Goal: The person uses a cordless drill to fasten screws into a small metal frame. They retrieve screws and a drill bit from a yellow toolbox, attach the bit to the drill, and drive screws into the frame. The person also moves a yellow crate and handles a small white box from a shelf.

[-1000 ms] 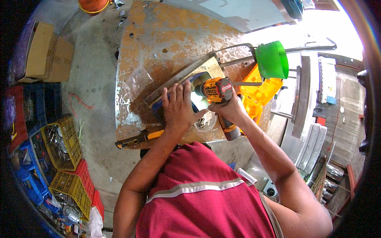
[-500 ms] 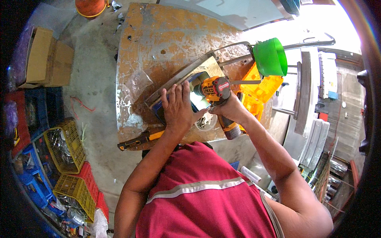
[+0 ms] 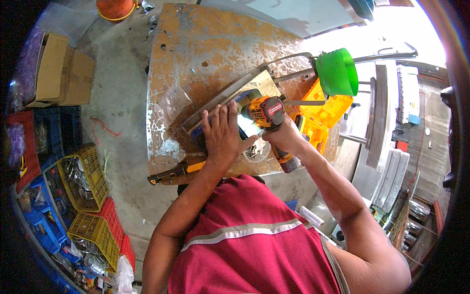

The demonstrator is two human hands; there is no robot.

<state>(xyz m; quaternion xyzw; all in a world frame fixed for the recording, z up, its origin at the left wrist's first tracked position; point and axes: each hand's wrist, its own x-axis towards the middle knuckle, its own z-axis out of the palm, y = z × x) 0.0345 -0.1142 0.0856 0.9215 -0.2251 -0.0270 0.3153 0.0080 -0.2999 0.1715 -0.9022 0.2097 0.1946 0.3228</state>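
My right hand [image 3: 285, 136] is wrapped round the grip of a yellow and black cordless drill [image 3: 264, 110]. The drill points left, its front end over a flat piece with a dark blue edge [image 3: 196, 133], lit bright near the tip. On that piece lies my left hand [image 3: 223, 132], flat with its fingers stretched out; what it covers is hidden. A small clear tub [image 3: 258, 154] of small metal fasteners sits between my wrists. Left of my left wrist, a yellow and black long-handled tool [image 3: 177, 172] rests along the table's near edge.
The worn brown table [image 3: 196, 44] carries a metal frame [image 3: 230, 95], an opened yellow tool case [image 3: 320, 103] and a green plastic container [image 3: 338, 72] at the right. Crates [image 3: 83, 179] of metal parts and a cardboard box [image 3: 61, 71] stand on the floor at left.
The whole view has shifted slightly to the right. Both hands and the drill keep nearly the same places over the piece.
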